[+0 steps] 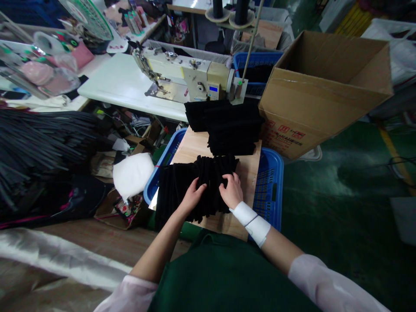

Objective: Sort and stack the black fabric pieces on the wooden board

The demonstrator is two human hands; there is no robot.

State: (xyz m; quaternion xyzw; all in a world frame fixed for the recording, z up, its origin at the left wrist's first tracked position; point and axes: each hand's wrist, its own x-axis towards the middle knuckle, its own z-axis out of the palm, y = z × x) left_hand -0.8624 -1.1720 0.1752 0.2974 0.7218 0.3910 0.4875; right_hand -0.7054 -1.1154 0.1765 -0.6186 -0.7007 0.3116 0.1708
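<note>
A row of folded black fabric pieces (177, 186) lies on a wooden board (201, 147) in front of me. My left hand (193, 197) grips the row near its middle, thumb on top and the other fingers sunk out of sight in the dark cloth. Around the row's right end closes my right hand (232, 190), fingers curled over the fabric; a white wrap (250, 221) covers that wrist. Between the two hands a bunch of the pieces stands on edge. Farther back on the board sits a stack of black fabric (234, 125).
Under the board is a blue plastic basket (276, 190). Beyond it stands a sewing machine (198, 73) on a white table (113, 82). An open cardboard box (299, 108) is at the right, a white bundle (133, 175) at the left, near dark hanging strips (42, 147).
</note>
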